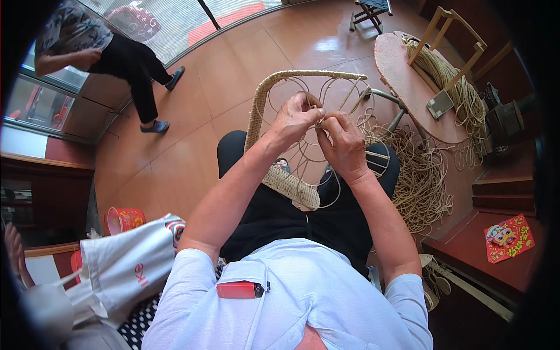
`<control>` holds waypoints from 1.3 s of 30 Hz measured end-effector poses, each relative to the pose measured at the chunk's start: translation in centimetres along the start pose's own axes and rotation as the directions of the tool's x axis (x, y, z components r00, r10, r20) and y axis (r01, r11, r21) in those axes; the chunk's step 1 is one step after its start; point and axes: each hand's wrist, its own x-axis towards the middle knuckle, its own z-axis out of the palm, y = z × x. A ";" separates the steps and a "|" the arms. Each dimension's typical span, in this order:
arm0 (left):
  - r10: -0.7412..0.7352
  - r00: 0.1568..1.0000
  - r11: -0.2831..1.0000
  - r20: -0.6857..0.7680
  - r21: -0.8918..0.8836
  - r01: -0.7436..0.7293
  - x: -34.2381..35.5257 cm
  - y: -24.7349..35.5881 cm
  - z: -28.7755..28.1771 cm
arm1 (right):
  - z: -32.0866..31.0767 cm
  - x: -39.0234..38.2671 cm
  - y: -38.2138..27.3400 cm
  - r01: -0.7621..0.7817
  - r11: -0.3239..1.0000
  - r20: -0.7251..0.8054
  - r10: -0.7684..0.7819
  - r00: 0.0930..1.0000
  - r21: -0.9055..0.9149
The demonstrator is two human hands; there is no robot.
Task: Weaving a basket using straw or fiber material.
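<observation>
A frame (255, 116) with thin metal rings inside it rests across my lap. Pale twisted cord is wrapped closely along its left and near edges, while part of its right side shows bare bars. Over the middle of the frame, my left hand (296, 121) and my right hand (344, 146) meet fingertip to fingertip. Both pinch a thin strand of the same pale cord (318, 118). The exact lie of the strand is hidden by my fingers.
Loose cord (423, 186) lies heaped on the floor at my right. Behind it, a low board table (402, 81) bears more cord and a wooden frame (446, 55). A folding stool (371, 14) stands farther off. At left, a person (125, 58) walks; a white bag (125, 262) sits nearby.
</observation>
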 end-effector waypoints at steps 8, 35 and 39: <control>0.191 0.958 0.878 -0.216 0.474 -0.068 -1.3 0.4 0.5 | 0.1 -0.1 0.5 0.001 1.000 -0.003 -0.001 1.000 0.024; 0.317 0.882 0.703 -0.349 -0.538 -0.465 -25.5 10.7 -10.8 | 0.1 0.7 1.1 0.020 0.998 0.037 -0.022 0.999 0.053; 0.498 0.754 0.630 -0.429 -0.418 -0.655 -32.0 14.9 -18.1 | -0.3 1.0 0.8 0.001 0.996 0.065 -0.007 0.998 0.092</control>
